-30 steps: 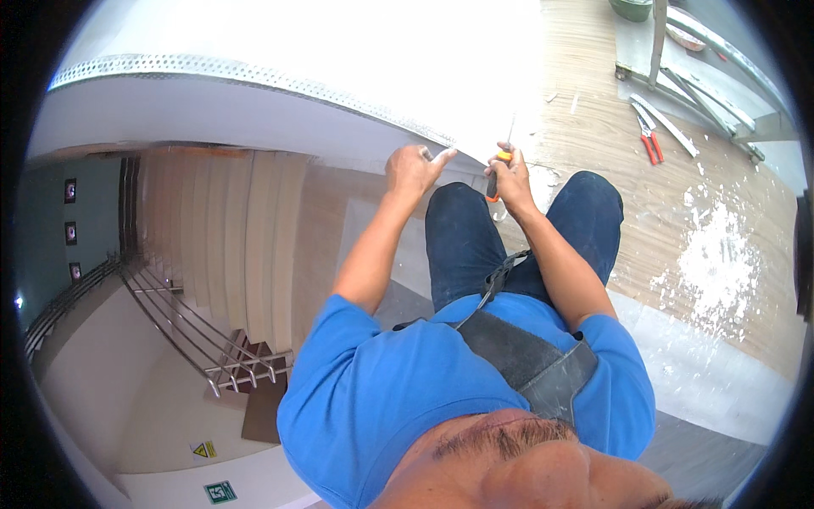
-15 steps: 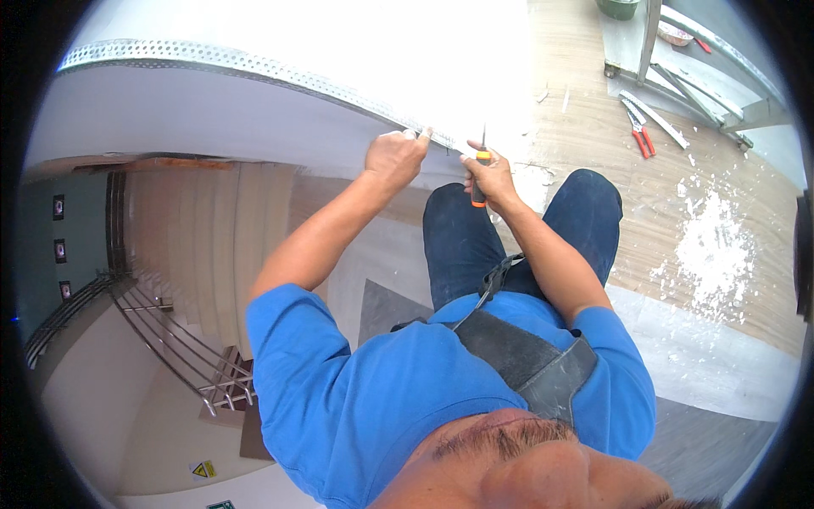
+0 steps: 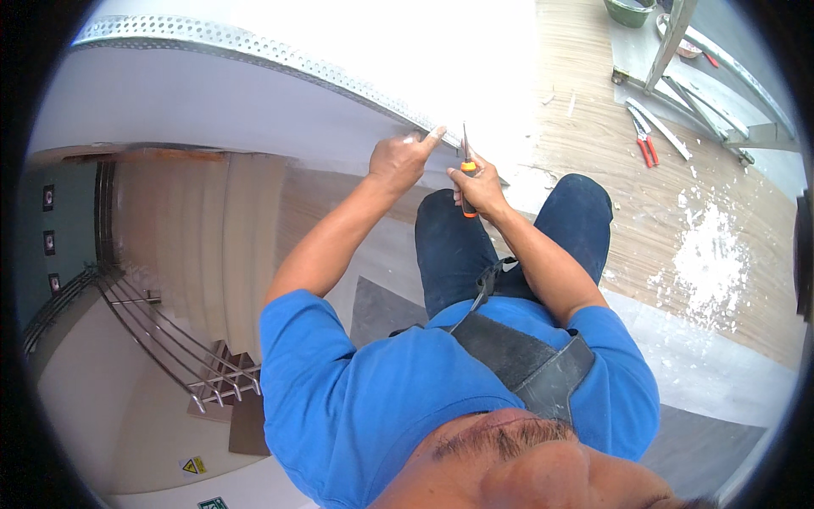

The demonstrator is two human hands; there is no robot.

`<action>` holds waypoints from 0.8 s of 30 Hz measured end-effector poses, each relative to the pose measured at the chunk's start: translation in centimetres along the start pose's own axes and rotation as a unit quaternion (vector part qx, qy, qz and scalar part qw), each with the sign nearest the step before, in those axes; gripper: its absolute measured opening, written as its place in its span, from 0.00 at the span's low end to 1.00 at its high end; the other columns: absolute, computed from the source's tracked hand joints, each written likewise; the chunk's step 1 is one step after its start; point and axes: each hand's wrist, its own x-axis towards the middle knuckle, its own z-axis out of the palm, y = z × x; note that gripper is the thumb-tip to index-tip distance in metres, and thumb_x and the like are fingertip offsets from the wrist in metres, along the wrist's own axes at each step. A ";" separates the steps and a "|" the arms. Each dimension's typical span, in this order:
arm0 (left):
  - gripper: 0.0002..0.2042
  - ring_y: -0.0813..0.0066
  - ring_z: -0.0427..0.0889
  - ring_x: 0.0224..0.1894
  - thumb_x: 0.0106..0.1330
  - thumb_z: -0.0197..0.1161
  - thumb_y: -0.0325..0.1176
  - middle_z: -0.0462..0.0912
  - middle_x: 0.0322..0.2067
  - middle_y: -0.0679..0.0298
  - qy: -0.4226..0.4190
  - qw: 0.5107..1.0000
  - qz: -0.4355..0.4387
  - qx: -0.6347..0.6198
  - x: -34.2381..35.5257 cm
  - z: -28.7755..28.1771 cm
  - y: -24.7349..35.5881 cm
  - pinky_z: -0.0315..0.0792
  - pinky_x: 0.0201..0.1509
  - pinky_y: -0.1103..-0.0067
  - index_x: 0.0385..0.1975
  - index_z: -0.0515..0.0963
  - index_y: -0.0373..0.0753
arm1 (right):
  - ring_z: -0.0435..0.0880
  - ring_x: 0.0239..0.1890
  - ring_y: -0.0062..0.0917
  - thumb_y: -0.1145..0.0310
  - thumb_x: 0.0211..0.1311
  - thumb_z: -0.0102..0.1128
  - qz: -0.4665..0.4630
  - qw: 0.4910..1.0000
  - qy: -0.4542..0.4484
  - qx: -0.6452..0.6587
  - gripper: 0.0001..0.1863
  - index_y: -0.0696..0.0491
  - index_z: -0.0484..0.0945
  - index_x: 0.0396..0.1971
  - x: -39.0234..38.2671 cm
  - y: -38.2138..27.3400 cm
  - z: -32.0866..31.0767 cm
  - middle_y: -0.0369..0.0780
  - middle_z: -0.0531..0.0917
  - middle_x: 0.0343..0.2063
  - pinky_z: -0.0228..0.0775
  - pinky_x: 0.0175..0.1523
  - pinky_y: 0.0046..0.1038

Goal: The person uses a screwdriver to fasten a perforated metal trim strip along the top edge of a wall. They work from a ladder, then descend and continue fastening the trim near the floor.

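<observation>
A long perforated metal corner bead (image 3: 254, 58) runs along the edge of a white wall, from the far left down to my hands. My left hand (image 3: 400, 161) is closed at the bead's near end, fingers curled around the edge and one finger stretched along it. My right hand (image 3: 482, 188) grips a screwdriver (image 3: 469, 199) with an orange and black handle. The metal shaft points away from me, up against the bead's end, close beside my left fingertip. Glare on the white wall hides where exactly the tip touches.
Red-handled snips (image 3: 646, 146) and a loose metal strip (image 3: 660, 127) lie on the wood floor at right. Behind them stand a metal scaffold frame (image 3: 670, 47) and a green bucket (image 3: 630, 10). White debris (image 3: 712, 259) is scattered right of my knees. Stairs (image 3: 203, 246) and a railing (image 3: 153, 331) drop away left.
My right hand has brought the screwdriver left, nearer my left hand and the bead. My left finger now stretches farther along the edge. The whole view has shifted slightly.
</observation>
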 end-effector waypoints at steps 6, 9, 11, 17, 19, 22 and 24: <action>0.30 0.63 0.87 0.28 0.58 0.62 0.24 0.84 0.27 0.59 -0.016 1.000 0.008 -0.006 -1.5 1.3 0.0 0.81 0.31 0.69 0.65 0.74 0.50 | 0.75 0.15 0.20 0.72 0.65 0.63 0.024 0.997 -0.053 0.044 0.43 0.46 0.51 0.77 0.2 1.1 0.7 0.35 0.77 0.18 0.71 0.19 0.26; 0.29 0.62 0.87 0.29 0.60 0.61 0.24 0.85 0.28 0.58 -0.042 0.999 0.011 -0.010 -1.7 2.0 1.3 0.82 0.32 0.68 0.65 0.74 0.48 | 0.75 0.15 0.20 0.72 0.64 0.65 0.050 0.996 -0.069 0.038 0.44 0.45 0.53 0.77 0.0 1.0 0.2 0.35 0.77 0.19 0.70 0.19 0.26; 0.29 0.62 0.88 0.30 0.60 0.61 0.24 0.85 0.29 0.58 -0.062 0.998 0.001 -0.007 -1.7 2.4 2.1 0.83 0.33 0.68 0.65 0.74 0.48 | 0.75 0.15 0.20 0.71 0.65 0.64 0.057 0.993 -0.093 0.049 0.42 0.44 0.54 0.77 -0.1 0.7 -0.6 0.35 0.76 0.19 0.71 0.19 0.26; 0.30 0.60 0.88 0.31 0.61 0.59 0.23 0.85 0.27 0.57 -0.068 0.997 -0.025 -0.016 -1.1 3.6 3.1 0.82 0.32 0.66 0.65 0.73 0.54 | 0.76 0.19 0.24 0.64 0.71 0.42 0.042 0.978 -0.136 0.154 0.30 0.49 0.59 0.73 0.0 0.9 -3.3 0.39 0.77 0.26 0.74 0.22 0.28; 0.31 0.58 0.87 0.29 0.60 0.57 0.21 0.84 0.24 0.56 -0.045 0.998 -0.017 -0.029 -1.1 4.0 3.0 0.81 0.31 0.64 0.65 0.73 0.57 | 0.78 0.21 0.25 0.65 0.72 0.42 0.020 0.976 -0.055 0.210 0.27 0.52 0.61 0.70 0.1 1.1 -3.7 0.39 0.77 0.26 0.76 0.27 0.29; 0.30 0.59 0.87 0.29 0.61 0.57 0.21 0.85 0.25 0.56 -0.042 0.998 -0.015 -0.034 -1.2 4.4 2.7 0.80 0.30 0.64 0.64 0.73 0.56 | 0.82 0.34 0.27 0.61 0.78 0.42 -0.092 0.962 0.076 0.244 0.21 0.57 0.62 0.63 0.6 1.0 -4.1 0.43 0.82 0.37 0.77 0.36 0.30; 0.30 0.58 0.87 0.28 0.61 0.56 0.21 0.85 0.25 0.57 -0.037 0.999 -0.013 -0.032 -1.3 4.5 2.4 0.80 0.30 0.64 0.64 0.74 0.56 | 0.83 0.38 0.28 0.57 0.81 0.41 -0.156 0.947 0.180 0.214 0.21 0.57 0.60 0.62 0.9 0.6 -4.2 0.46 0.83 0.45 0.77 0.38 0.29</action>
